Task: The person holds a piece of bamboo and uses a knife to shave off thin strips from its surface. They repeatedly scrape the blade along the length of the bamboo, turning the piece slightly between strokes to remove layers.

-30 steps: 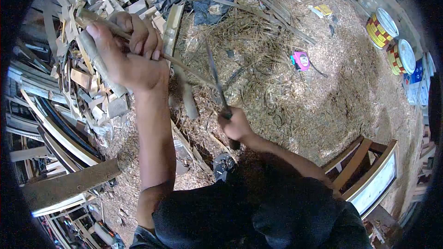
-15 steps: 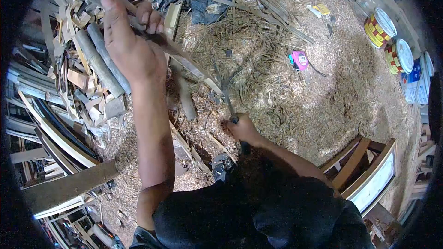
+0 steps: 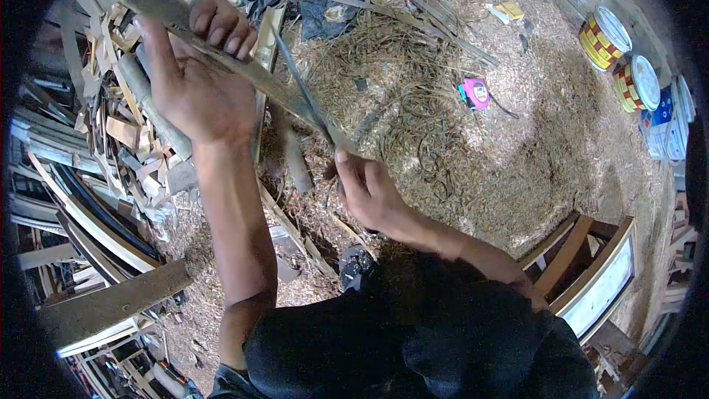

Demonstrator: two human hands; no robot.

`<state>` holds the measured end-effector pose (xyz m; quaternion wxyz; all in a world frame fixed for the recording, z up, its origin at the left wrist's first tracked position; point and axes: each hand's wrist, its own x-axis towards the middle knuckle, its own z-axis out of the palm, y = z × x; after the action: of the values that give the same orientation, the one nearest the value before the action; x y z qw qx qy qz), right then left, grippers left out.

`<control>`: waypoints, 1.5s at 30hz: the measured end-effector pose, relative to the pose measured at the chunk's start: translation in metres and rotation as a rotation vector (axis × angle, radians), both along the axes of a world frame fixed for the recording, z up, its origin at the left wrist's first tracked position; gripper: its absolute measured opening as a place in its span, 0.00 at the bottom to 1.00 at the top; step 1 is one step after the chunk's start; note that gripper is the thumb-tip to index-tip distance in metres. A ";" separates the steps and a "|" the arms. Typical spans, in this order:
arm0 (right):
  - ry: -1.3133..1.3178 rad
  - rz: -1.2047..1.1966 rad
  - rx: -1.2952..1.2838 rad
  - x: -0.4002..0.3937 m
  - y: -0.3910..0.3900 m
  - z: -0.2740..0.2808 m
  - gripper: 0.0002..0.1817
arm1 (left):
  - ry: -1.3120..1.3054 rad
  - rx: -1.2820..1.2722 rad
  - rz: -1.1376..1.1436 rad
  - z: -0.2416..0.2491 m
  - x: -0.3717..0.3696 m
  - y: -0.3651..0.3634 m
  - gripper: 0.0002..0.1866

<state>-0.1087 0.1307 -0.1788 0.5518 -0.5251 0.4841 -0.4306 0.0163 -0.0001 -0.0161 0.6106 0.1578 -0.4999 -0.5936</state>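
Observation:
My left hand (image 3: 203, 96) is raised at the upper left, its fingers closed over a long, flat wooden strip (image 3: 277, 90). The strip slants down from the upper left to just beyond my right hand (image 3: 374, 193). That hand is wrapped round the handle of a long-bladed knife (image 3: 301, 83), mostly hidden by the fingers. Its dark, narrow blade points up and left and overlaps the strip near its lower end. Below the hands lie fibrous shavings (image 3: 413, 114) on the floor.
A pink and blue tape measure (image 3: 476, 94) lies on the shavings. Wood offcuts (image 3: 122, 129) are heaped at left, near a thick plank (image 3: 114, 299). Buckets (image 3: 636, 83) stand at right. A wooden frame (image 3: 594, 273) sits at lower right, and black plastic (image 3: 336, 11) lies ahead.
My right hand has moved up and left with the knife, and the blade has swung across the strip. The left hand has shifted slightly left and down with the strip.

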 end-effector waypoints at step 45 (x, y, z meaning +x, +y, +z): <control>0.197 -0.059 0.195 0.000 0.009 -0.071 0.28 | -0.067 -0.035 0.244 0.002 -0.024 0.012 0.27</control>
<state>-0.1088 0.1394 -0.2494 0.5373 -0.4942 0.5906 -0.3440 -0.0073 0.0122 -0.0143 0.6639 0.2267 -0.5075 -0.5003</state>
